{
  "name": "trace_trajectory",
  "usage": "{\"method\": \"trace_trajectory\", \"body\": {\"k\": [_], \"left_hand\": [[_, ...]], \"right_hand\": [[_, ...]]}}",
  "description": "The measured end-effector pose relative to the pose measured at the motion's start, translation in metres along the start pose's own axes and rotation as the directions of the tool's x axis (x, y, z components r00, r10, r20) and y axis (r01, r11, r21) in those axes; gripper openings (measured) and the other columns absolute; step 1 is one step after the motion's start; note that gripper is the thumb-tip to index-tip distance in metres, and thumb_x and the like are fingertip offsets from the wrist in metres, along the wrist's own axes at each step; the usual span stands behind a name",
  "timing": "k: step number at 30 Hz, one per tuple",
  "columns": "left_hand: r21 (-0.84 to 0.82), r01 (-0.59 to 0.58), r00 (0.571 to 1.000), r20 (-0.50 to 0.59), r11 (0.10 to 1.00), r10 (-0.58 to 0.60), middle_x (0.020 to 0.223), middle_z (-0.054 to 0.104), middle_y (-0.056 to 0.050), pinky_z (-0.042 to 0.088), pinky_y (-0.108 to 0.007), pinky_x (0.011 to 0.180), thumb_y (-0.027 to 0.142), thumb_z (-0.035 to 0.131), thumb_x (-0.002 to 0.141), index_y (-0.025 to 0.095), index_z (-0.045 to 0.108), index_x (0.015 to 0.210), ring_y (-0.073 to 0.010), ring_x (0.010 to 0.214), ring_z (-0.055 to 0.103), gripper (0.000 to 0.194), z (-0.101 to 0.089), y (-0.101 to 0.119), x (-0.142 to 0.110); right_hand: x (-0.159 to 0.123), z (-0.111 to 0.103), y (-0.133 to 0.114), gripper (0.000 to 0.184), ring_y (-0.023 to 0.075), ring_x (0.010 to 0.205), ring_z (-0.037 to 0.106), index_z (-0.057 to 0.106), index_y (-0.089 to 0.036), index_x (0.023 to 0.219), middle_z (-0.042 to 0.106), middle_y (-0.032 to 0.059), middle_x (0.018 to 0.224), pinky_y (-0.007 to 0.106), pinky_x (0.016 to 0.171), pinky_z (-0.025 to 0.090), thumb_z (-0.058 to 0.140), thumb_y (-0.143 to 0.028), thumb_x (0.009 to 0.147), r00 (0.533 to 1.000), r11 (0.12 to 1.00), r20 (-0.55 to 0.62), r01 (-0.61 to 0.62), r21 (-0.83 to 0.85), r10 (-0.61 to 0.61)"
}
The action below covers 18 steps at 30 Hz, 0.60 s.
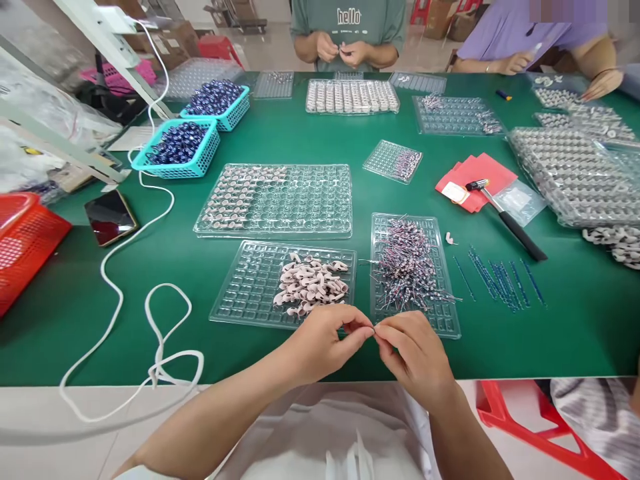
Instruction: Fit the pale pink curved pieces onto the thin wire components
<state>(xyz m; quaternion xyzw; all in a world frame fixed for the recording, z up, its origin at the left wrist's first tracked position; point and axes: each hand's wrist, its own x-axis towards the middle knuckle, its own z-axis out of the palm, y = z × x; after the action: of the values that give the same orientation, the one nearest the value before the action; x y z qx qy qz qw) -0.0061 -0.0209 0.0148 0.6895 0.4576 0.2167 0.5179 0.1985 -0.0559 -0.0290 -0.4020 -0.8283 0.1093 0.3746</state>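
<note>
My left hand (333,337) and my right hand (413,350) meet fingertip to fingertip above the table's near edge. Both are closed in a pinch around something small and dark, mostly hidden by the fingers. Just beyond the right hand, a clear tray (447,320) bears a heap of thin wired parts (405,263) with pinkish and dark leads. Past my left hand, a pile of small whitish-pink curved pieces (313,283) lies on another clear tray (240,287). A larger clear tray (305,207) behind it has similar pieces set in its left cells.
Blue baskets (205,157) of dark shiny parts stand at back left. A phone (111,217) and white cable (117,267) lie left. Right are a hammer (515,230), red packets (485,173), blue strips (495,280) and stacked trays (575,173). Two people (347,33) work across the table.
</note>
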Motion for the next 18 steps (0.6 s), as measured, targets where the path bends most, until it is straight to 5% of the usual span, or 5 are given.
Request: {"method": "trace_trajectory", "body": {"k": [3,7,18], "left_hand": [[-0.259,0.175,0.983,0.098,0.950,-0.155,0.075,0.072,-0.003,0.049,-0.027,0.069,0.027,0.065,0.086,0.016,0.071,0.081,-0.0147,0.071,0.063,0.014,-0.004,-0.003,0.004],[-0.572,0.345,0.934,0.290,0.744,-0.209,0.070,0.070,-0.002,0.050,-0.027,0.068,0.036,0.073,0.080,0.014,0.069,0.079,-0.0123,0.065,0.062,0.022,-0.007,-0.010,0.008],[-0.652,0.357,0.933,0.288,0.668,-0.218,0.059,0.062,0.002,0.042,-0.024,0.060,0.053,0.085,0.063,0.014,0.066,0.071,-0.0104,0.057,0.055,0.045,-0.003,-0.006,0.007]], "right_hand": [[0.001,0.004,-0.002,0.029,0.0174,0.085,0.063,0.060,-0.021,0.110,0.071,0.0055,0.093,0.035,0.076,0.049,0.063,-0.002,0.087,0.999,0.998,-0.040,-0.014,0.064,0.017],[0.001,0.010,-0.006,0.031,0.0184,0.083,0.064,0.060,-0.022,0.110,0.070,0.0057,0.091,0.037,0.073,0.051,0.060,-0.001,0.087,0.992,0.979,-0.088,-0.070,0.189,0.088],[0.000,0.013,-0.012,0.009,0.0170,0.073,0.067,0.065,-0.024,0.087,0.068,0.0032,0.082,0.025,0.060,0.054,0.062,-0.015,0.089,0.908,0.795,-0.096,-0.302,0.526,0.408]]}}
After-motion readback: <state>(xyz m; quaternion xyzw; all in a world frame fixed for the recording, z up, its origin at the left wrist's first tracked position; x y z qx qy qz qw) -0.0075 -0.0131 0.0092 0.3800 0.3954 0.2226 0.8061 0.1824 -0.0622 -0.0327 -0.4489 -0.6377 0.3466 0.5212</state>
